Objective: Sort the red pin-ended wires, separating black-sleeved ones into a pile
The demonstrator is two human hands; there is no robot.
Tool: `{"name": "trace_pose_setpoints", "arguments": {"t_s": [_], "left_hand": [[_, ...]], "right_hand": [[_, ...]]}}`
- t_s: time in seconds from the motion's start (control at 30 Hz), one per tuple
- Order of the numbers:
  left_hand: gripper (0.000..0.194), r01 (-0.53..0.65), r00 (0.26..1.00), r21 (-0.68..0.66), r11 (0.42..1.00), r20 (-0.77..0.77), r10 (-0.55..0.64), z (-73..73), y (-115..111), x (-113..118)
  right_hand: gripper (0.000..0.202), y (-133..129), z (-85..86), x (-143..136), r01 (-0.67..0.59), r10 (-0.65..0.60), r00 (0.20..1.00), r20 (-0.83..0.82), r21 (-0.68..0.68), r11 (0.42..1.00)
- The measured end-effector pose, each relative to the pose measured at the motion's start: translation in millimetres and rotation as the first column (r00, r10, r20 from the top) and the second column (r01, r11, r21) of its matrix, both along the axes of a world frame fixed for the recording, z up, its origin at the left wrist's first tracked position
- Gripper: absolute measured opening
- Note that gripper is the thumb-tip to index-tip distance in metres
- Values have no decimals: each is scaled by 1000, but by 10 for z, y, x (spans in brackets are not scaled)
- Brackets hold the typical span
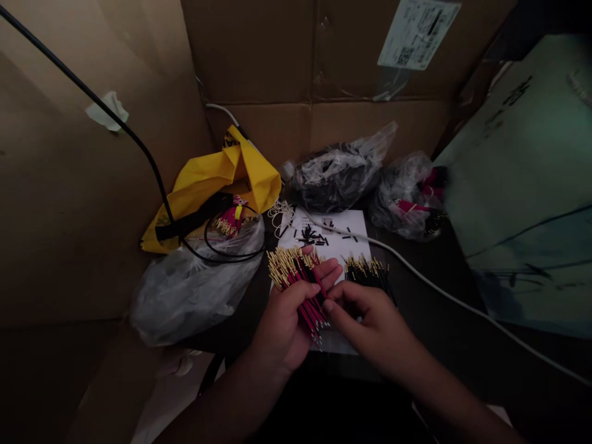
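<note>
My left hand (284,320) is closed around a thick bundle of red and black wires (287,268) with gold-coloured metal ends at the top and pale tips at the bottom. The thumb lies across the bundle. My right hand (370,317) is at the bundle's right side, its thumb and fingertips pinched on a wire there. Behind the hands, small black tube pieces (314,235) lie scattered on a white printed sheet (356,221). To the right of the bundle lies a group of black wires (367,271), also gold-ended.
A yellow bag (203,176) and a crumpled plastic bag (198,296) are at left, with red wires (231,219) between. Two more plastic bags (342,172) stand behind. A white cable (425,277) crosses the dark table. Cardboard walls (259,55) enclose the back and left.
</note>
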State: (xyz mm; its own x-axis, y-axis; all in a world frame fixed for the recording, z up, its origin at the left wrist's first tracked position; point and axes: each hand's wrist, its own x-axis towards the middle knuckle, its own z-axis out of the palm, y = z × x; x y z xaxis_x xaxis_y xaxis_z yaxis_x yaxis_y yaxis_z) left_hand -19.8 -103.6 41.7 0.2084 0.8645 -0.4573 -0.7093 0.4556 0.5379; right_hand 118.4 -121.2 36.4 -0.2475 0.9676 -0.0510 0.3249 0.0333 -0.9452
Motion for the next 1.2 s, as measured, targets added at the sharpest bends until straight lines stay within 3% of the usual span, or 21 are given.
{"name": "trace_pose_setpoints", "arguments": {"t_s": [0.2, 0.5, 0.6, 0.73, 0.93, 1.2], "left_hand": [[65, -57, 998, 18, 998, -11, 58, -17, 22, 2], [64, -177, 984, -9, 984, 24, 177, -47, 119, -68], [65, -197, 980, 5, 980, -8, 197, -54, 142, -151], [62, -155, 986, -15, 988, -70, 153, -49, 85, -181], [23, -9, 992, -12, 1000, -128, 7, -40, -10, -79], [31, -38, 991, -54, 998, -129, 31, -47, -1, -46]], "right_hand": [[20, -37, -23, 7, 22, -24, 999, 32, 33, 999], [14, -73, 16, -11, 182, -225, 967, 119, 294, 938], [17, -41, 37, 11, 196, -217, 973, 80, 217, 956], [22, 0, 28, -24, 102, -101, 994, -33, 37, 994], [22, 8, -29, -94, 31, -32, 999, 6, 61, 998], [21, -29, -10, -92, 90, -92, 996, 7, 97, 991]]}}
